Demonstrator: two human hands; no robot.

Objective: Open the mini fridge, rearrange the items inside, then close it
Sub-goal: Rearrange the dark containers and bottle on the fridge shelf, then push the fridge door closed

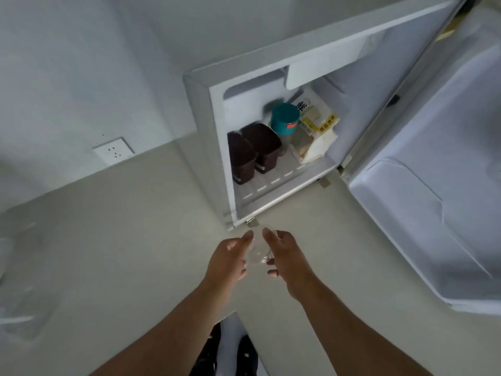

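Observation:
The white mini fridge [206, 147] stands on the floor with its door [423, 202] swung wide to the right. Inside sit two dark brown boxes [253, 153], a teal-lidded jar [284, 118] and a white and yellow bread packet [317, 134]. Just in front of the fridge's lower edge, my left hand [230, 260] and my right hand [288, 257] hold a small clear container [257, 253] between them, fingers wrapped on either side.
A white wall socket [113, 151] sits low on the wall to the left. Pale floor [122, 240] spreads in front of the fridge. Blurred pale objects lie at the far left edge. My dark patterned shoes [217, 354] show at the bottom.

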